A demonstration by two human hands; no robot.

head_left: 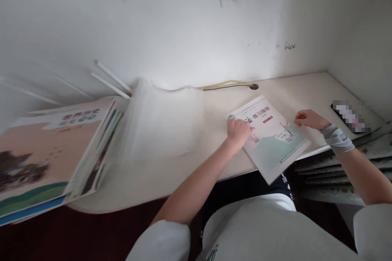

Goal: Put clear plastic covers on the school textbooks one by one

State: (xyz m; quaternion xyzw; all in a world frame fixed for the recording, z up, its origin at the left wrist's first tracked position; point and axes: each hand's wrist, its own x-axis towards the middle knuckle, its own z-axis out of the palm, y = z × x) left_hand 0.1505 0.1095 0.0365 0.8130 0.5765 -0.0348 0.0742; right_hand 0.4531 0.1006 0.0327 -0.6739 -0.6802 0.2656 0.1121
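I log 1 booklet [275,138], cover partly legible as "练习指导", on the desk [171,171], lower corner overhanging. Left hand [239,132]: curled at its left edge; right hand [310,119]: curled by its right; grips, I cannot tell. 1 book stack [55,142]: "世界历史" on top.

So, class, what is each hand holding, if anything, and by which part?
The left hand has the booklet by its left edge, near the upper corner. The right hand is beside the opposite edge, apparently holding nothing.
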